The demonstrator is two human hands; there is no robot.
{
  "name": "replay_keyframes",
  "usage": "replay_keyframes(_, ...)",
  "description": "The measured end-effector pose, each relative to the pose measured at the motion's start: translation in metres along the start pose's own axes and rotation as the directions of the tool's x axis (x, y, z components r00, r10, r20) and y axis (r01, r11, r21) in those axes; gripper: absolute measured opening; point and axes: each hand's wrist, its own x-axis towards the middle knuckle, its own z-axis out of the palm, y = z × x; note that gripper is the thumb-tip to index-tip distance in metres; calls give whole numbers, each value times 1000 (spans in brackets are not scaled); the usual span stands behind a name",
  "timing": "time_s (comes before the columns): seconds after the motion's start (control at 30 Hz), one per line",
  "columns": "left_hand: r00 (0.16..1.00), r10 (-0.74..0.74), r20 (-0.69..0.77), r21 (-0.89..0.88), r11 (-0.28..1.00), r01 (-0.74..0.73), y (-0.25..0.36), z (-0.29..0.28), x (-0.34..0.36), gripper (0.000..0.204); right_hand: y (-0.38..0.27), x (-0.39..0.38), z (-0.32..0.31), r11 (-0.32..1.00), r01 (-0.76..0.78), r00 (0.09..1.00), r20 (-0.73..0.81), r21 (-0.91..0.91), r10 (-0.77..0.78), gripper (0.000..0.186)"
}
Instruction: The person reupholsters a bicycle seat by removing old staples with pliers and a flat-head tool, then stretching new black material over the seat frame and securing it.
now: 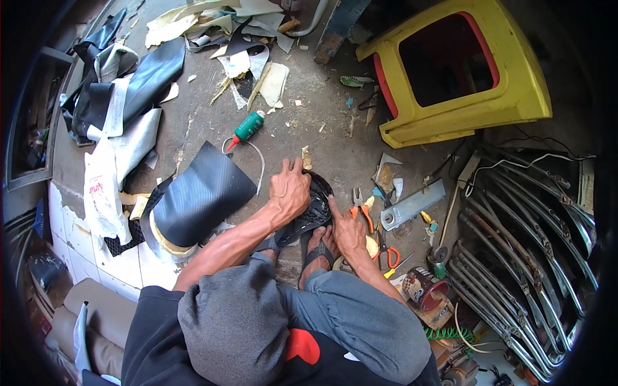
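On the floor between my feet is a black, rounded, hollow-looking piece (317, 204), its inner side turned up and crinkled. My left hand (290, 192) grips its left edge with bent fingers; the fingertips at the far rim are partly hidden. From the right, my right hand (349, 233) holds the near-right rim, index finger stretched along the edge and thumb mostly out of sight. Just right of that hand lie orange-handled pliers (362, 209). A green bottle with a red nozzle (246, 130) rests on its side farther off.
Left of me, ribbed black sheet (203, 196) drapes over a padded seat. Sheet scraps (273, 83) litter the far floor. A yellow plastic stool (524, 83) lies at far right, above stacked metal frames (515, 257). A flat metal bar (415, 204), red-handled scissors (393, 257) and a can (421, 286) sit nearer.
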Motion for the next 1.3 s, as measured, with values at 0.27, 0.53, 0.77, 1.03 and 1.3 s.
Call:
replay_keyframes(0.27,992,94,-88,16,995,-93,9,6,-5,20,-10,1,-16,999,-48,991,122,-5,48,73)
replay_keyframes(0.53,973,149,-178,70,988,-138,14,18,-13,18,-8,-11,3,993,-121,984,131,-5,120,66)
replay_keyframes(0.77,963,166,-212,124,982,-142,26,17,-15,18,-5,-6,3,986,-105,986,141,132,86,59)
replay_keyframes(1.03,955,151,-256,112,986,-126,21,25,-15,16,-16,-4,3,972,-150,958,269,182,98,52)
replay_keyframes(1.3,953,-70,-294,-74,996,50,-6,-17,-8,15,-26,-2,-45,819,-304,951,111,486,287,53)
